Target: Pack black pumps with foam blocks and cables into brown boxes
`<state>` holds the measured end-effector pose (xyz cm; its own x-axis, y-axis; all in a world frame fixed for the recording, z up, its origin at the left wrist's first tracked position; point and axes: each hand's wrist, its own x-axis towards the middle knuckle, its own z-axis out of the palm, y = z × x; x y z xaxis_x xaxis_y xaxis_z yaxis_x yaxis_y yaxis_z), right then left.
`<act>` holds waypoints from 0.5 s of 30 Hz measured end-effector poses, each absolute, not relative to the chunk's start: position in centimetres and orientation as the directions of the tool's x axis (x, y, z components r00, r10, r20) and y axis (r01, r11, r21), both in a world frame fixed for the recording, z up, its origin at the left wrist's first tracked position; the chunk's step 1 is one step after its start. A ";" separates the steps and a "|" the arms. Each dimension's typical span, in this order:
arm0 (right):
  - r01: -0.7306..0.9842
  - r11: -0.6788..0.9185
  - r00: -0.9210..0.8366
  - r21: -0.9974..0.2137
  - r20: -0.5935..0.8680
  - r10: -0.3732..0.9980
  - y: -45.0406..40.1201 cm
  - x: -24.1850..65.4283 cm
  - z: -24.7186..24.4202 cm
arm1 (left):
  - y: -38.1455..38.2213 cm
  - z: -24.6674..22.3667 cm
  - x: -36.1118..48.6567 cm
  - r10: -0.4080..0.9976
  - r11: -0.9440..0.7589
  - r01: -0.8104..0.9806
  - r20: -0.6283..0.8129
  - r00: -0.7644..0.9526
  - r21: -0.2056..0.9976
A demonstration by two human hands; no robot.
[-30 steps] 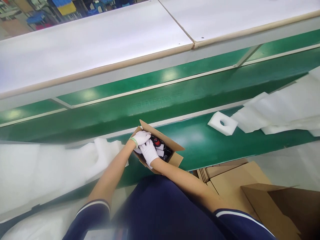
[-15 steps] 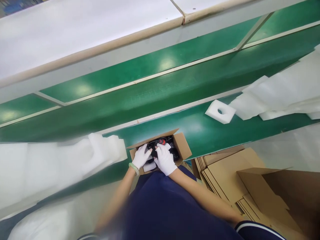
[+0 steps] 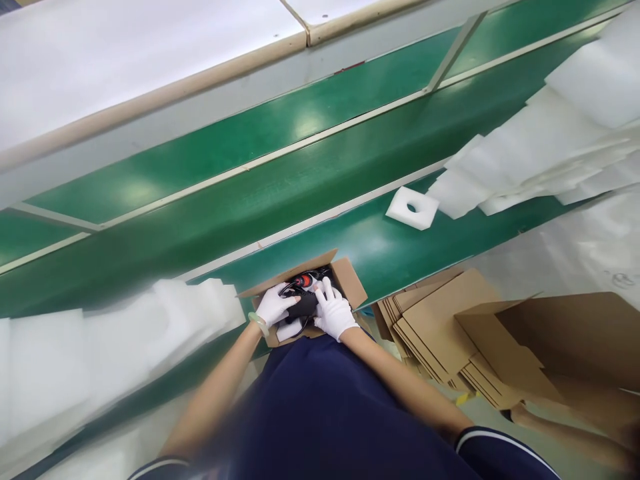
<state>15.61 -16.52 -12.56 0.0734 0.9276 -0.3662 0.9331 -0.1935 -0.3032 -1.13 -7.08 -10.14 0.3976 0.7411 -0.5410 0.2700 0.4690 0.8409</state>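
Observation:
An open cardboard box (image 3: 350, 283) stands at the near edge of the green surface, against my body. Inside lie a black item (image 3: 304, 305), a red and black part (image 3: 303, 281), dark cables and a white foam piece (image 3: 290, 330). My left hand (image 3: 275, 305), in a white glove with exposed fingertips, reaches in from the left, its fingers and thumb around the left end of the black item. My right hand (image 3: 334, 312), gloved too, rests over the box's right part with its fingers apart, beside the black item's right end.
White foam sheets are piled at the left (image 3: 120, 333) and at the right (image 3: 525, 147). One foam block with a hole (image 3: 420, 217) lies on the green surface (image 3: 370, 233). Flat cardboard (image 3: 440, 323) is stacked at the lower right. Another person's arm (image 3: 565, 433) shows there.
The view has shifted. The black item and the red part now show more plainly between my hands. My right hand's fingers have spread. Another person's arm has come into view at the lower right.

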 end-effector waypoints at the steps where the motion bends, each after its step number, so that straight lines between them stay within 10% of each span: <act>1: 0.935 -0.186 0.061 -0.300 -0.382 0.922 -16.2 15.7 -12.7 | -7.3 -10.2 -1.1 0.727 0.531 0.229 -0.577 0.372 0.816; 6: 0.942 -0.197 0.063 -0.273 -0.431 0.900 -15.0 16.0 -12.6 | -8.4 -11.0 -1.7 0.698 0.591 0.231 -0.633 0.335 0.773; 15: 0.903 -0.239 0.023 -0.356 -0.515 0.857 -14.3 17.3 -12.8 | -5.0 -5.8 -1.8 0.562 -0.313 0.624 -0.390 0.729 0.716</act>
